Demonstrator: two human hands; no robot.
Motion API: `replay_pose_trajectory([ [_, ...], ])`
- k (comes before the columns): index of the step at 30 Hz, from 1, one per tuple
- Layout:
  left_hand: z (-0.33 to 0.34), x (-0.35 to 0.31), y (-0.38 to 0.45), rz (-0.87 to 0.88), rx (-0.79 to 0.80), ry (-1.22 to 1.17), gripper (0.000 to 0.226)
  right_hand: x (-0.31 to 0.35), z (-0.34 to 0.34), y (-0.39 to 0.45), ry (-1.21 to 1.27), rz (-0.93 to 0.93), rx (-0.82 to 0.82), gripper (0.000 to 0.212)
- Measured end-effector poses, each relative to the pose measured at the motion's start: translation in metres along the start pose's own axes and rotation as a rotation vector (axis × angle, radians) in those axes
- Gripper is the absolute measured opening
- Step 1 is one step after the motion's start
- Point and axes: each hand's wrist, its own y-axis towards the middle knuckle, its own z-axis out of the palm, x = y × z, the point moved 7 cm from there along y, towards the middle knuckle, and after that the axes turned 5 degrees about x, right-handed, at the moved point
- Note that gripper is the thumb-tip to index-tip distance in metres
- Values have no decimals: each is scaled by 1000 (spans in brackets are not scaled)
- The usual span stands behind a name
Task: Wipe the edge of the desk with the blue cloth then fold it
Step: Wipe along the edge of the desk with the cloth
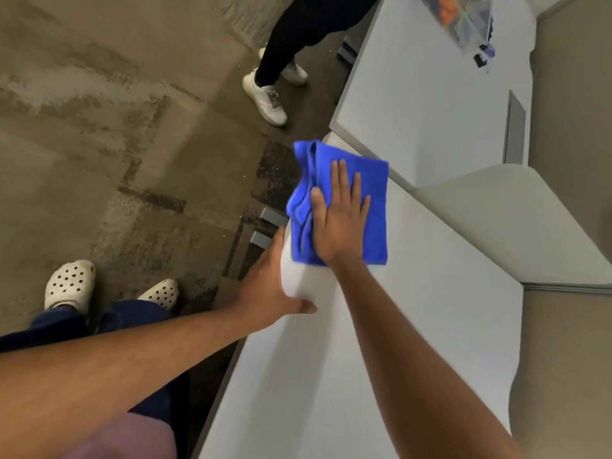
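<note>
A blue cloth [374,190] lies on the white desk [414,309] and drapes over its left edge. My right hand [341,220] presses flat on the cloth with fingers spread. My left hand [270,289] grips the desk's left edge just below the cloth, thumb on top and fingers hidden under the edge.
A second white desk [430,104] stands beyond, with a clear bag of small items [463,21] at its far end. A person in black trousers and white shoes [265,97] stands on the floor at the far left of it. Grey partitions [530,226] border the right side.
</note>
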Motion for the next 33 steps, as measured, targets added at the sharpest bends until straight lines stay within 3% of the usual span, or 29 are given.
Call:
replay_pose_trajectory([
  [4, 2, 15, -12, -33, 14, -14, 137, -15, 9, -46, -26, -122, 33, 73],
  [7, 4, 24, -19, -87, -2, -13, 134, -30, -2, -13, -68, -157, 49, 84],
  [11, 5, 16, -21, -139, 7, 99, 141, -41, -18, 47, 27, 42, 22, 88],
  [16, 9, -3, -18, 6, -67, 374, 121, -23, -14, 49, 104, 255, -54, 74],
  [18, 8, -4, -16, 22, -96, 390, 121, -11, -6, 23, 75, 206, -66, 70],
  [21, 6, 1, -14, 32, -86, 211, 123, -4, 5, -38, 25, 26, -49, 68],
  [25, 5, 9, -17, -29, -75, 99, 129, -58, 3, -65, 68, -124, 42, 64],
  [30, 6, 3, -19, -10, -53, 89, 122, -101, -19, -12, 156, 375, -56, 65],
  [33, 5, 0, -20, 2, -60, 65, 124, -47, -8, -16, 52, 366, -42, 69],
])
